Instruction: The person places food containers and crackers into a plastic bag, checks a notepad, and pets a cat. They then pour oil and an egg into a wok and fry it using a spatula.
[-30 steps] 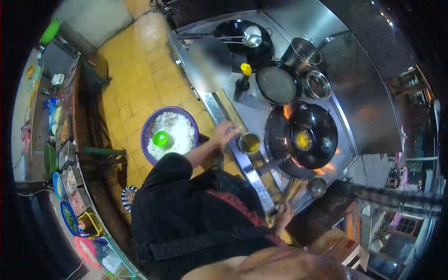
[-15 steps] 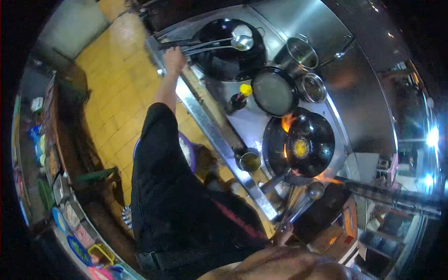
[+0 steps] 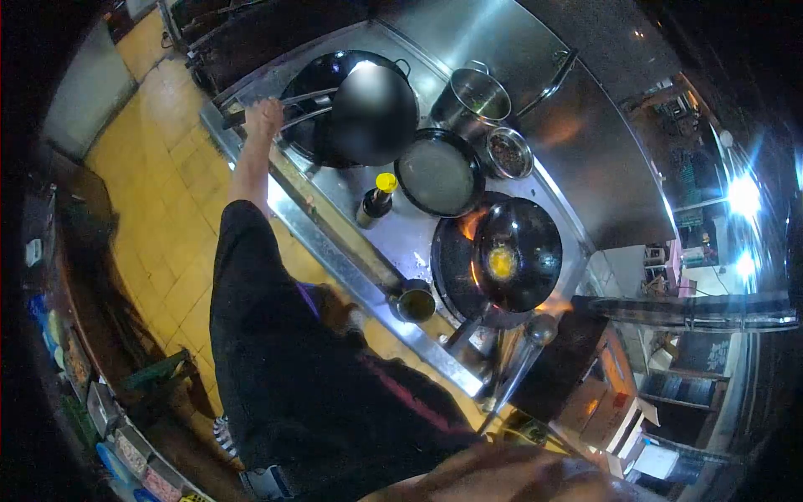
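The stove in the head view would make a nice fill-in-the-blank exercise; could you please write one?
The cap on the dark bottle is ____.
Bright orange ____ burn around the wok that holds yellow food.
The sleeve on the left arm is ____.
The left hand is at the ____ of the long metal utensils.
Missing words: yellow; flames; black; handles.

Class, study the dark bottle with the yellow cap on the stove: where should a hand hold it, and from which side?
Best gripped round the dark bottle's body, below the yellow cap, coming from the stove's front rail. It stands upright, its body offers more to wrap than the small cap, and the round pan crowds its far side.
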{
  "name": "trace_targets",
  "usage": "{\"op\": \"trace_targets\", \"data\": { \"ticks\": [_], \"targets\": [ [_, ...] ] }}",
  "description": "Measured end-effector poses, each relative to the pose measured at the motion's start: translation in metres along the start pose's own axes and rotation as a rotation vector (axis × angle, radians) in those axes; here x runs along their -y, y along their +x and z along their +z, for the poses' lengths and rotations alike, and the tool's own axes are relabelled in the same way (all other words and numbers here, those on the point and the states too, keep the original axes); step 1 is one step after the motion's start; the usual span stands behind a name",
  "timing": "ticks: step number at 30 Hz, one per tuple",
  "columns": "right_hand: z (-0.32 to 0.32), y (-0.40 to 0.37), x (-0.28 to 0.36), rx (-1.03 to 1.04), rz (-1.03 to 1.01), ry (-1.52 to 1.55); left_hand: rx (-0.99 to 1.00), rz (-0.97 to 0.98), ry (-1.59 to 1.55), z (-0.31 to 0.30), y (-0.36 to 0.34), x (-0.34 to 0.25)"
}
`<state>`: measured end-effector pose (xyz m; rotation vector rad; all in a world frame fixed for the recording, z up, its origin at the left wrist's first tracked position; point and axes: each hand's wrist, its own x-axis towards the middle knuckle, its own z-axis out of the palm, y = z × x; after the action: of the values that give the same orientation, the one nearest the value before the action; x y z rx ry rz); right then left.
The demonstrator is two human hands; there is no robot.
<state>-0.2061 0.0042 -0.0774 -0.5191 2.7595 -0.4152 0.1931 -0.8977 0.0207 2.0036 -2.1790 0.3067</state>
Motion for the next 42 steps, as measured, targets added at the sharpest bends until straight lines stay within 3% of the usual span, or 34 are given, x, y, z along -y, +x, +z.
{"op": "trace_targets", "data": {
  "ticks": [1, 2, 4, 5, 6, 7, 9, 11, 12, 13, 14, 15, 16, 17, 18, 19, 20, 22, 23, 25, 26, 27, 28, 30, 32, 33, 34, 35, 36, 37, 38, 40, 41, 42],
  "targets": [
    [-0.009, -0.003, 0.036, -0.190, -0.288, -0.183, 0.052, -0.016, -0.068, -0.014, -0.002, -0.005],
    [-0.011, 0.002, 0.044, -0.191, -0.299, -0.183, 0.103, -0.036, -0.134, -0.025, -0.005, -0.007],
    [-0.011, 0.014, 0.056, -0.030, -0.033, 0.030, 0.017, -0.034, -0.152, -0.022, -0.011, -0.005],
    [-0.016, 0.021, 0.072, 0.240, 0.357, 0.164, 0.107, -0.130, -0.252, -0.024, -0.014, -0.004],
    [-0.015, 0.032, 0.076, 0.243, 0.343, 0.165, 0.196, -0.225, -0.355, -0.029, -0.020, -0.006],
    [-0.014, 0.043, 0.077, 0.241, 0.161, 0.098, 0.043, -0.252, -0.329, -0.031, -0.033, -0.010],
    [-0.011, 0.060, 0.082, 0.230, -0.199, -0.030, -0.018, -0.310, -0.396, -0.039, -0.056, -0.005],
    [-0.010, 0.061, 0.095, 0.115, -0.450, 0.089, -0.112, -0.376, -0.488, -0.039, -0.079, 0.000],
    [-0.014, 0.065, 0.112, 0.171, -0.460, 0.016, -0.147, -0.344, -0.517, -0.035, -0.094, 0.008],
    [-0.008, 0.068, 0.108, 0.083, -0.528, 0.109, -0.175, -0.301, -0.546, -0.035, -0.113, 0.007],
    [-0.010, 0.074, 0.119, 0.202, -0.538, 0.196, -0.265, -0.300, -0.583, -0.044, -0.142, -0.003],
    [-0.003, 0.085, 0.110, 0.155, -0.724, 0.142, -0.344, -0.297, -0.615, -0.061, -0.182, -0.007],
    [-0.002, 0.084, 0.124, 0.071, -0.679, 0.123, -0.313, -0.320, -0.723, -0.093, -0.231, -0.024],
    [0.002, 0.091, 0.115, 0.112, -0.705, 0.075, -0.295, -0.354, -0.831, -0.123, -0.277, -0.046],
    [-0.024, 0.080, 0.153, 0.011, -0.879, 0.132, -0.352, -0.272, -0.758, -0.128, -0.317, -0.053],
    [-0.028, 0.079, 0.160, 0.104, -0.734, 0.200, -0.420, -0.201, -0.690, -0.129, -0.356, -0.061],
    [-0.036, 0.077, 0.169, 0.111, -0.744, 0.204, -0.329, -0.244, -0.767, -0.134, -0.397, -0.071],
    [-0.057, 0.072, 0.186, 0.322, -0.733, 0.415, -0.259, -0.284, -0.908, -0.155, -0.479, -0.105],
    [-0.062, 0.075, 0.191, 0.340, -0.749, 0.421, -0.103, -0.337, -1.016, -0.152, -0.519, -0.116],
    [-0.069, 0.072, 0.184, 0.228, -1.107, 0.397, 0.000, -0.213, -1.079, -0.164, -0.587, -0.152],
    [-0.071, 0.066, 0.175, 0.254, -1.125, 0.395, 0.087, -0.248, -1.194, -0.153, -0.617, -0.170],
    [-0.071, 0.061, 0.170, 0.418, -1.006, 0.473, 0.265, -0.251, -1.146, -0.200, -0.626, -0.195],
    [-0.071, 0.056, 0.164, 0.579, -0.880, 0.538, 0.250, -0.153, -1.163, -0.185, -0.648, -0.212],
    [-0.076, 0.046, 0.147, 0.707, -0.887, 0.544, 0.467, -0.079, -1.182, -0.182, -0.674, -0.249],
    [-0.090, 0.030, 0.131, 0.543, -0.871, 0.585, 0.565, 0.051, -1.263, -0.182, -0.695, -0.295],
    [-0.086, 0.035, 0.114, 0.639, -0.724, 0.604, 0.578, 0.154, -1.295, -0.176, -0.705, -0.313],
    [-0.118, 0.012, 0.129, 0.685, -0.553, 0.979, 0.603, 0.219, -1.411, -0.183, -0.709, -0.331],
    [-0.105, 0.017, 0.112, 0.680, -0.437, 1.152, 0.623, 0.287, -1.528, -0.189, -0.712, -0.349],
    [-0.095, 0.020, 0.101, 0.674, -0.316, 1.317, 0.611, 0.274, -1.532, -0.188, -0.717, -0.363],
    [-0.091, 0.027, 0.088, 0.669, -0.122, 1.422, 0.673, 0.303, -1.335, -0.184, -0.725, -0.376],
    [-0.076, 0.043, 0.073, 0.594, -0.058, 1.439, 0.727, 0.320, -1.136, -0.182, -0.732, -0.388],
    [-0.039, 0.082, 0.034, 0.672, -0.122, 1.326, 0.757, 0.336, -1.122, -0.185, -0.742, -0.411],
    [-0.083, 0.060, 0.065, 0.654, 0.085, 1.458, 0.790, 0.381, -1.102, -0.186, -0.744, -0.421],
    [-0.075, 0.070, 0.061, 0.564, 0.097, 1.335, 0.772, 0.330, -1.110, -0.188, -0.746, -0.426]
  ]
}}
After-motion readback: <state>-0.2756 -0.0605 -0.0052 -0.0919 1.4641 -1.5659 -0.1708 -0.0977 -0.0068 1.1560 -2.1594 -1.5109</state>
